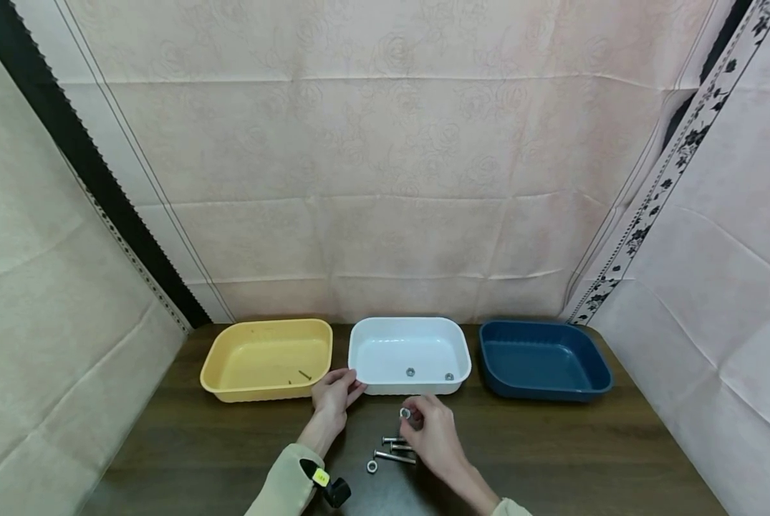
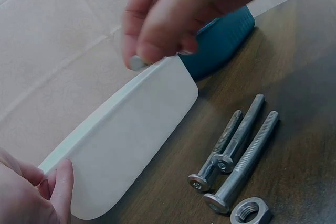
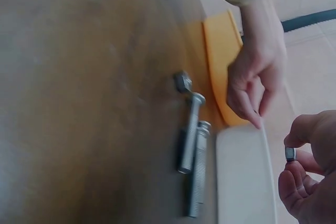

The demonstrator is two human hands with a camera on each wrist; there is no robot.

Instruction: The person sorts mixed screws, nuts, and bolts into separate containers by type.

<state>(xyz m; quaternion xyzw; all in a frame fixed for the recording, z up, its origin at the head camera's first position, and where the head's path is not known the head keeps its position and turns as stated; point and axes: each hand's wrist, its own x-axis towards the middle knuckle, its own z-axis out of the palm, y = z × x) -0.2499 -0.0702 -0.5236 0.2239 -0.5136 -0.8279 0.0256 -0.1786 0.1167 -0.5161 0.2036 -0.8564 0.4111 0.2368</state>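
My right hand (image 1: pixel 433 431) pinches a steel hex nut (image 1: pixel 405 413) between thumb and fingertips, just in front of the white tray (image 1: pixel 410 389). My left hand (image 1: pixel 333 396) pinches that tray's rim at its front left corner. Inside the white tray lie two nuts, one of them a nut (image 1: pixel 410 372) near the middle. On the table below my right hand, three bolts lie side by side, the nearest bolt (image 2: pixel 245 163) being the longest in view. Close to its head a loose nut (image 2: pixel 251 211) lies flat.
Left of the white tray stands a yellow tray (image 1: pixel 265 393) with two small thin dark pieces in it. A blue tray (image 1: pixel 546 393) stands to the right. Patterned cloth (image 1: pixel 397 172) hangs behind the wooden table (image 1: pixel 552 459) and along both sides.
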